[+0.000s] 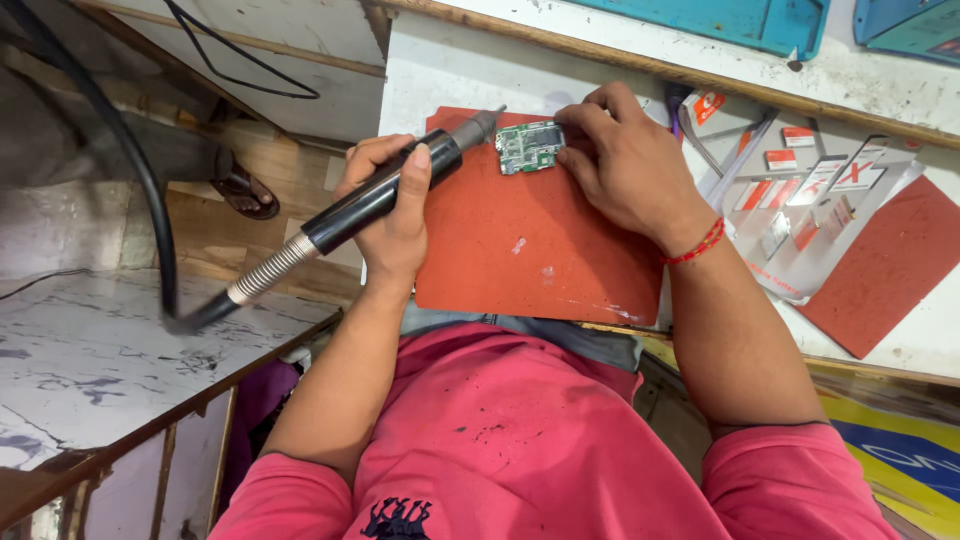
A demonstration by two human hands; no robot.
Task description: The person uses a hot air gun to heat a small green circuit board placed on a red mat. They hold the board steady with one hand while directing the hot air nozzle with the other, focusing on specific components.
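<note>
Packages lie in a loose fan at the right side of the white tabletop [450, 70]: several clear plastic blister packs [810, 200] with small red-and-white labels, overlapping one another and reaching from near the far edge down toward the right edge. What the packs hold is too small to tell. A dark red mat piece [880, 270] sits partly under them at the right edge. Blue trays [740, 20] lean beyond the wooden strip along the far edge; their contents are out of view.

In the head view, a red work mat [530, 240] covers the middle of the tabletop, its near edge close to the person's pink shirt. On the mat's far edge lies a small green circuit board [528, 148]. The right hand [625, 165], with a red thread on the wrist, presses its fingertips onto the board's right end and holds it flat. The left hand [395, 205] is closed around a black hot-air handpiece [370, 205], whose metal nozzle points at the board's left end, just beside it. A coiled spring sleeve and black hose [150, 200] run from the handpiece off the tabletop's left edge, over a marbled lower surface [90, 360].
</note>
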